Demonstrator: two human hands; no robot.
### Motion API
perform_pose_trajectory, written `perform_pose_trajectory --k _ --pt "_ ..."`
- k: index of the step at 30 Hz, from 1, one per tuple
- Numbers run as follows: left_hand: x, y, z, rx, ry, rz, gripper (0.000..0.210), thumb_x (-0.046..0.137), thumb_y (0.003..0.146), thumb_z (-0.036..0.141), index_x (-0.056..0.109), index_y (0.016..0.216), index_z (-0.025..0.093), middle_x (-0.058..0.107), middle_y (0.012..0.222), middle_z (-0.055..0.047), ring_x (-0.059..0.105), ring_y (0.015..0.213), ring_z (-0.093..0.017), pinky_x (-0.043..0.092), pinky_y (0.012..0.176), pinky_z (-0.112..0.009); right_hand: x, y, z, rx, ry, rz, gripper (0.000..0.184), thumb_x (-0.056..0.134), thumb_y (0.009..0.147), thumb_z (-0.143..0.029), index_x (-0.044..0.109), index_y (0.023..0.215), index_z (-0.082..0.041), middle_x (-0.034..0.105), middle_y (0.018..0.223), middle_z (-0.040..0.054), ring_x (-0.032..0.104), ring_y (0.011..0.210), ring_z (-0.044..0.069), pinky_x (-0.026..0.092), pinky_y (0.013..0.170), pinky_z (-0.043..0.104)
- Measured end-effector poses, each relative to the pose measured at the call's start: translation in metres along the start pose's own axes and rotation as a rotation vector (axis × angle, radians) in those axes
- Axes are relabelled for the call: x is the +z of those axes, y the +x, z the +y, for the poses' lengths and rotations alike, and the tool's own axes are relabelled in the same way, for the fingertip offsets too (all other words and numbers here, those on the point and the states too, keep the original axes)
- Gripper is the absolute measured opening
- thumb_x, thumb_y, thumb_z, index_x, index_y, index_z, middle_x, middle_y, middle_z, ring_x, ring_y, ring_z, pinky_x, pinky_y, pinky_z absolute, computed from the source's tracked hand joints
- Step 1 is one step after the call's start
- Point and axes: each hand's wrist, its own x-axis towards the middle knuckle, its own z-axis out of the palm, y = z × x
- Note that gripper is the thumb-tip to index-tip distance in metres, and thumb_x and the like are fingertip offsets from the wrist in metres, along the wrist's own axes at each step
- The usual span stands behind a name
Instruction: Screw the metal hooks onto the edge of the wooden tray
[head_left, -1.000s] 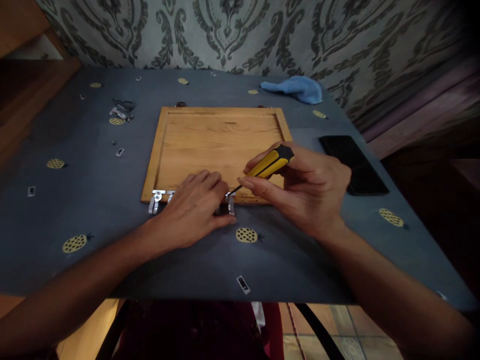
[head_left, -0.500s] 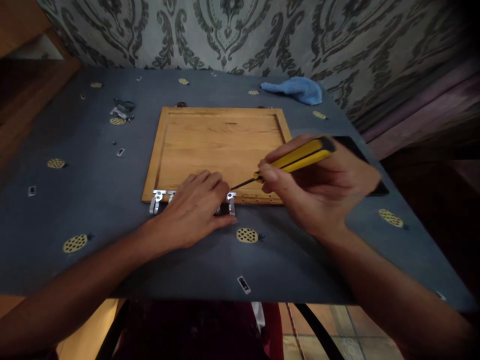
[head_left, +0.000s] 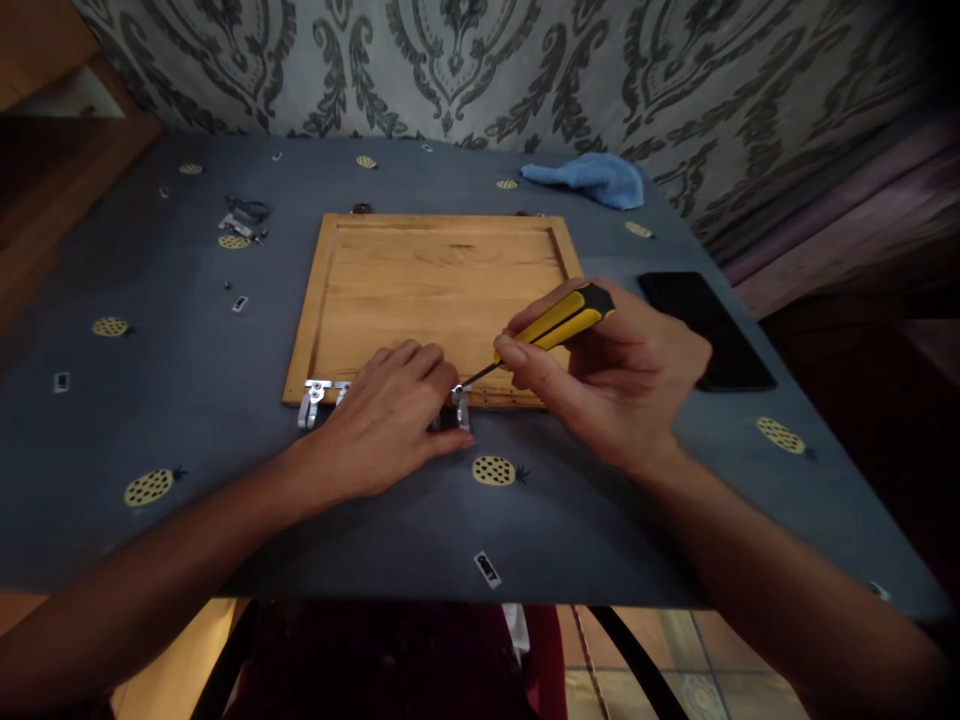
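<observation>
A framed wooden panel (head_left: 439, 285) lies flat on the table, its recessed face up. Along its near edge sits a silver metal hook rack (head_left: 315, 391), with hooks hanging over the edge. My left hand (head_left: 397, 415) covers the middle of the rack, fingers curled over it and thumb below, gripping it against the panel. In my right hand (head_left: 626, 385) is a yellow and black screwdriver (head_left: 559, 322), held tilted. Its tip meets the rack's right end, at what appears to be a screw. The middle of the rack is hidden under my left hand.
A black phone (head_left: 709, 330) lies right of the panel. At the back right is a blue cloth (head_left: 600, 180). Small metal hardware (head_left: 241, 222) is grouped at the left. Dark fittings (head_left: 361, 209) show behind the panel's far edge. The table (head_left: 225, 430) has a pineapple-print cover.
My right hand has moved left and slightly down with the screwdriver, which now stands a little steeper, uncovering the phone. My left hand has stayed in place on the rack.
</observation>
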Motion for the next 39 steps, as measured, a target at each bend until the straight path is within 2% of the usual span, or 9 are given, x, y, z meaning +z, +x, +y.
perform_pose_trajectory --k 4,11,21,33,39 --pt "-0.0009 0.0002 0.0003 -0.001 -0.011 -0.017 0.036 0.071 0.087 0.044 0.058 0.104 0.016 0.060 0.110 -0.008 0.053 0.107 -0.028 0.044 0.089 -0.041 0.0006 -0.0004 0.0014 -0.008 0.008 0.003 0.021 0.077 0.083 -0.042 0.065 0.077 -0.026 0.064 0.070 -0.0006 0.059 0.058 0.016 0.046 0.051 0.032" --pt "-0.0020 0.0010 0.0016 -0.022 -0.016 -0.044 0.038 0.072 0.086 0.043 0.059 0.108 0.015 0.061 0.115 -0.010 0.054 0.112 -0.030 0.046 0.093 -0.044 -0.0004 -0.0007 -0.0014 -0.037 0.046 0.009 0.016 0.080 0.081 -0.033 0.066 0.079 -0.026 0.064 0.070 -0.0011 0.058 0.059 0.016 0.046 0.052 0.032" --pt "-0.0010 0.0009 0.0006 -0.014 -0.009 -0.034 0.040 0.072 0.086 0.044 0.058 0.110 0.016 0.060 0.117 -0.010 0.054 0.115 -0.030 0.046 0.096 -0.045 -0.0006 -0.0014 0.0001 -0.075 0.017 -0.017 0.015 0.078 0.083 -0.030 0.064 0.079 -0.024 0.063 0.068 -0.0022 0.059 0.057 0.015 0.043 0.052 0.030" --pt "0.0020 0.0000 -0.0015 0.001 -0.019 -0.001 0.041 0.072 0.086 0.047 0.060 0.106 0.013 0.060 0.114 -0.010 0.054 0.111 -0.030 0.047 0.093 -0.045 -0.0078 0.0035 -0.0067 -0.176 0.021 -0.166 0.010 0.075 0.085 -0.021 0.065 0.083 -0.022 0.065 0.074 -0.0014 0.060 0.058 0.012 0.047 0.053 0.028" --pt "0.0008 0.0008 -0.0004 -0.004 -0.012 -0.020 0.038 0.072 0.086 0.044 0.059 0.107 0.015 0.061 0.115 -0.010 0.054 0.112 -0.030 0.047 0.094 -0.046 -0.0075 0.0038 -0.0030 -0.122 0.059 -0.147 0.010 0.079 0.083 -0.025 0.069 0.085 -0.023 0.067 0.074 -0.0023 0.061 0.060 0.013 0.048 0.055 0.027"
